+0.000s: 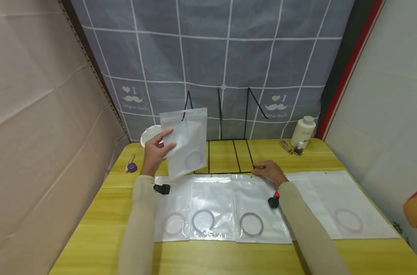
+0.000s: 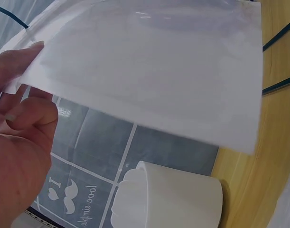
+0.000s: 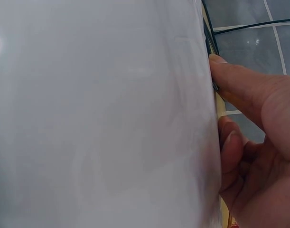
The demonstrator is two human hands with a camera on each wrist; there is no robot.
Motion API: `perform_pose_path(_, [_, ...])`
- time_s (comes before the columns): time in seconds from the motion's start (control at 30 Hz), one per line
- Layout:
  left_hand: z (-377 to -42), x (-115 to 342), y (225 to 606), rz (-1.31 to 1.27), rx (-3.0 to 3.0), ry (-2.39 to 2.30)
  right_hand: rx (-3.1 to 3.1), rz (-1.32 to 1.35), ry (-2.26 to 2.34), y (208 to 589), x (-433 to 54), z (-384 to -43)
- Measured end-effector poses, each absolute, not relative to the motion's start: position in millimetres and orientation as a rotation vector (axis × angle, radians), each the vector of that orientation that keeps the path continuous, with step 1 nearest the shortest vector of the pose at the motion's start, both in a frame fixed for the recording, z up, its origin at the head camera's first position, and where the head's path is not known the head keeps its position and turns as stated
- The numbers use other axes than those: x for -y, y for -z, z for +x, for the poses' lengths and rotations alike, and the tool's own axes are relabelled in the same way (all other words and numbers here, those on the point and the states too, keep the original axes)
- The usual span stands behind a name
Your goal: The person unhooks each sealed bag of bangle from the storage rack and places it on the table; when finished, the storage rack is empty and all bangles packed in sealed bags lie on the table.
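My left hand (image 1: 155,152) pinches the left edge of a white zip bag (image 1: 181,160) that shows a pale purple ring (image 1: 194,159) inside. The bag hangs upright at a hook on the left of a black wire rack (image 1: 236,154); the hook's tip shows near the bag's top. In the left wrist view, thumb and fingers of the left hand (image 2: 26,118) hold the bag (image 2: 149,71) by its edge. My right hand (image 1: 270,172) grips the front right corner of the rack's base. In the right wrist view a white bag (image 3: 107,114) fills most of the picture beside the right hand (image 3: 258,123).
Several flat zip bags (image 1: 213,191) with rings lie along the table (image 1: 105,217), more at right (image 1: 332,191). A white cup (image 2: 182,199) stands behind the left hand. A white bottle (image 1: 302,131) and small vials (image 1: 298,149) stand back right; a purple-capped item (image 1: 132,167) lies left.
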State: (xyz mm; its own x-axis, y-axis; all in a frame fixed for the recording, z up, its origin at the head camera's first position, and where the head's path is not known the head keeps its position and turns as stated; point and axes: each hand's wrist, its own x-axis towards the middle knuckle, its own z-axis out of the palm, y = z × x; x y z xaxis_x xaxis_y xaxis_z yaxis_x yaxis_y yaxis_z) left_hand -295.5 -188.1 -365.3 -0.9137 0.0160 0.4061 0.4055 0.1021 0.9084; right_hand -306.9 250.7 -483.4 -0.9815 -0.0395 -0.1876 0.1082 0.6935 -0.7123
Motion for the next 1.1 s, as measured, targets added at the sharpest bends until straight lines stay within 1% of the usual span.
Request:
perform_pose_path(0.23, [-271,192,358,-0.454,2.115,1.809,-2.733,0.047,1.131,483,-250,-307])
perform_pose_path(0.53, [-242,199,351,-0.563,2.113,1.73,-2.695,0.055,1.159,482,-250,-307])
perform_pose_path(0.67, [-222,210,350,-0.525,2.126,1.676,-2.696,0.046,1.159,480,-250,-307])
perform_pose_path(0.77, [-201,226,353,-0.451,2.167,1.699,-2.692,0.044,1.164,480,-250,-307])
perform_pose_path(0.93, [-169,266,359,-0.343,2.273,1.901,-2.688,0.025,1.164,483,-251,-309])
perform_pose_path(1.1, [-157,315,380,-0.256,2.458,2.018,-2.678,0.04,1.153,486,-251,-311])
